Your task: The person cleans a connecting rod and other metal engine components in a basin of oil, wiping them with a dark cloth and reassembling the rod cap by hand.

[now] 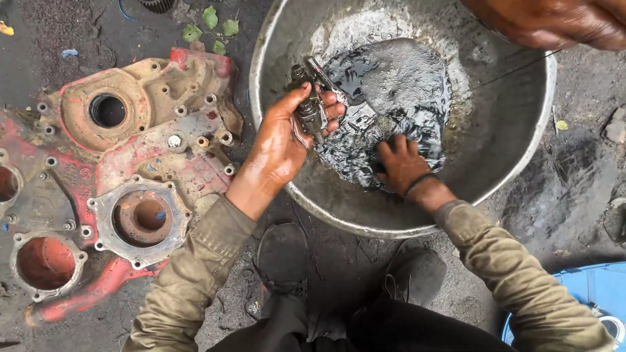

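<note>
Left hand (287, 140): it is closing around a small greasy metal part (312, 107), thumb on one side and fingers curling over the other, and is holding it just above the near-left rim of the basin.
Right hand (401, 163): it is lying palm down in the dark liquid, fingers spread and mostly flat; I cannot tell whether it is gripping anything beneath the surface.
Metal part: it is sitting in the left hand, tilting, with its narrow upper end pointing toward the far left of the basin; it is coated in black oil.
Basin (521, 150): a wide round metal bowl is standing on the ground in front of the person's knees, its far edge running out of view.
Dark liquid (391, 91): a black, oily pool is covering the middle of the basin bottom, with a paler grey film lying toward the far side.
Engine cover (124, 176): a large red-painted, rusty casting with several round openings and bolt holes is lying flat on the ground, just beside the left rim of the basin.
Another person's hand (554, 23): it is reaching in over the far-right rim of the basin, apart from the two hands at work.
Shoes (282, 257): two dark shoes are resting on the ground below the near rim.
Blue container (596, 290): it is showing at the near-right corner of the ground.
</note>
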